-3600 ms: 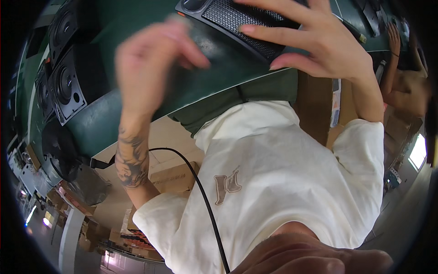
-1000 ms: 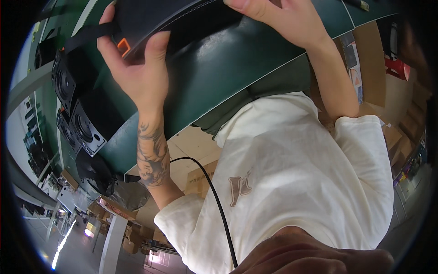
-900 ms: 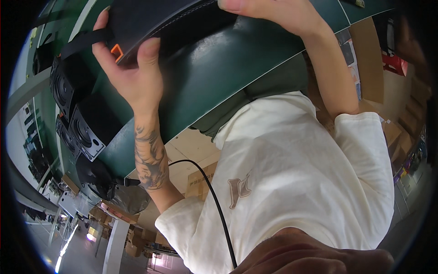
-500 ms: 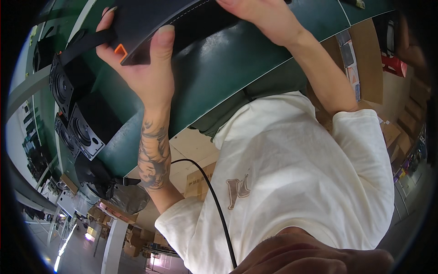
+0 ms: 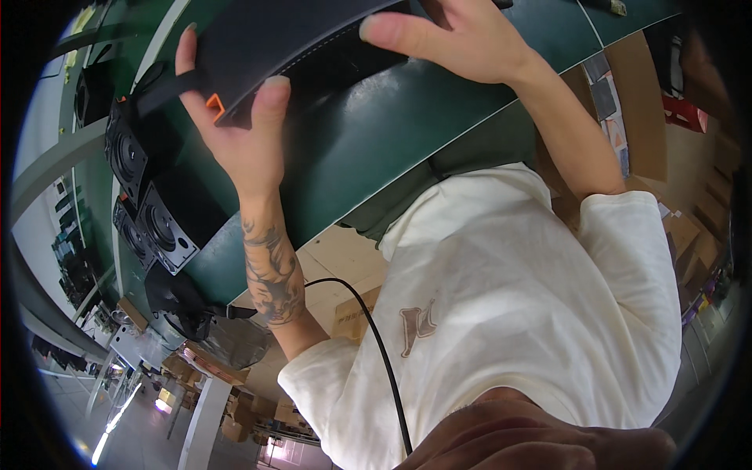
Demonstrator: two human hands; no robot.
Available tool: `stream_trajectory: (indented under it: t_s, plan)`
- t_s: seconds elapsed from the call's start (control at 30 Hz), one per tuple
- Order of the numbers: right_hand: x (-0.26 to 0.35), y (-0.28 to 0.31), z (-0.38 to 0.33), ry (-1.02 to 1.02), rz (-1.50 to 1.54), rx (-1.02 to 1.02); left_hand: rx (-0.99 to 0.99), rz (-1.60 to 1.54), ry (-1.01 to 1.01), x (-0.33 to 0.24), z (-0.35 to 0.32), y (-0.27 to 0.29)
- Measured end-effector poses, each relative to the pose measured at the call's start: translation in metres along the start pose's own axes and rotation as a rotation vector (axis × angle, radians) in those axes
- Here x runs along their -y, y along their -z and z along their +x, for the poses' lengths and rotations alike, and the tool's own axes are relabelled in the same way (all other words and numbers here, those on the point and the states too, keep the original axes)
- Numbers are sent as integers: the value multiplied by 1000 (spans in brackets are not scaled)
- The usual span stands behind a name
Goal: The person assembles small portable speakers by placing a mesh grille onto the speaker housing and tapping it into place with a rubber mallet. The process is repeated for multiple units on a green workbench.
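A black, leather-like case with a pale stitched edge is partly cut off at the top, held over the green worktable. My left hand grips its left end, thumb on the near edge and fingers at the end. There an orange piece shows at the corner, and a black strap runs off to the left. My right hand is at the right part of the case, thumb lying along its near edge; its other fingers are partly out of view.
Several black speaker boxes with round cones stand at the table's left end. A black bag-like item lies below them. An open cardboard box with packages stands at the right. A black cable hangs before my shirt.
The view has shifted slightly, so the speakers and table appear further right. My right thumb has moved left along the case's edge. Both hands stay at the case.
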State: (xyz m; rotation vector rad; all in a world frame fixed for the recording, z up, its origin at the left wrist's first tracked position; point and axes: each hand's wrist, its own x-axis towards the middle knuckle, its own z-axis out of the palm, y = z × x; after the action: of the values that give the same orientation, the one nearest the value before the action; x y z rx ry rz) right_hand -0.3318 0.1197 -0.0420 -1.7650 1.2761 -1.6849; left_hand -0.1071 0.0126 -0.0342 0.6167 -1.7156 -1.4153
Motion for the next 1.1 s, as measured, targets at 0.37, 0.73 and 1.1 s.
stream_trajectory:
  t_s: [0.37, 0.73, 1.1]
  plan:
    - [13, -1, 18, -247, 166, 41, -103, 107, -19, -14, 4, 0]
    - [-30, -22, 57, -499, 316, -77, -196, -209, 430, -4, 55, 12]
    - [46, 135, -12, -296, -967, 426, -45, 702, -309, -15, 44, 13]
